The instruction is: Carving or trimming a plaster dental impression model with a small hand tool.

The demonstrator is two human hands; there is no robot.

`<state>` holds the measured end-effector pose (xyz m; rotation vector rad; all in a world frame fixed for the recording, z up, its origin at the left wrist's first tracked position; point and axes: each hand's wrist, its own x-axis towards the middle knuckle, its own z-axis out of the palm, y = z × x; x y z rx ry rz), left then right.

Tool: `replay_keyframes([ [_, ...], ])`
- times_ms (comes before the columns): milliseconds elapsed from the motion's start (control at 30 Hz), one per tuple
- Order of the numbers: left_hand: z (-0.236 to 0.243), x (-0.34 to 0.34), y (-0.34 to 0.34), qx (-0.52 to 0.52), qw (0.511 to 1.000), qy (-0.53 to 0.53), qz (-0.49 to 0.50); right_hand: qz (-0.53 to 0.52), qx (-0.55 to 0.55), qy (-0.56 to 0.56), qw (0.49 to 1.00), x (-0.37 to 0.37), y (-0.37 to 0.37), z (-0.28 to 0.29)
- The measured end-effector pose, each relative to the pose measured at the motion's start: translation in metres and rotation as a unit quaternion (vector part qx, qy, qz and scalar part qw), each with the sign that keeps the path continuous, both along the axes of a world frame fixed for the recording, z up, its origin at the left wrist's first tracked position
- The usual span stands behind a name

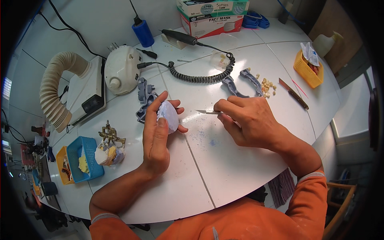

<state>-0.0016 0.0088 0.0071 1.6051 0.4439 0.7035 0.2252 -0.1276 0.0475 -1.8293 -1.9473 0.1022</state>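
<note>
My left hand [157,134] is closed round a pale blue dental cast [169,116], its flat side turned to the right. In my right hand [250,122] is a small craft knife [207,112], pinched between thumb and fingers, its blade pointing left toward the cast but apart from it. Bluish shavings [206,138] lie on the white tabletop between the hands. Just behind my left hand sit grey mould pieces [145,90]. Beyond my right hand lie two curved grey pieces [251,82], with several small cream-coloured teeth [267,87] beside them.
At the left stand a ribbed suction hose [52,90], a white control box [122,70], a blue basket [85,160] and an articulator with a cast [110,152]. A coiled cord [200,79] crosses the back. A brown-handled knife [294,94] and a yellow basket [308,74] are at right.
</note>
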Motion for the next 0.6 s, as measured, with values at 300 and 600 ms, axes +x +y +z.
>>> replay_keyframes([
  [300, 0.000, 0.004, 0.001, -0.127, 0.984, -0.092, -0.084, -0.008, -0.023, -0.019, 1.000, 0.002, -0.001, -0.011],
  [600, 0.007, 0.002, 0.000, -0.184, 0.973, -0.081, -0.111, -0.070, 0.104, 0.071, 0.990, 0.004, 0.008, -0.016],
])
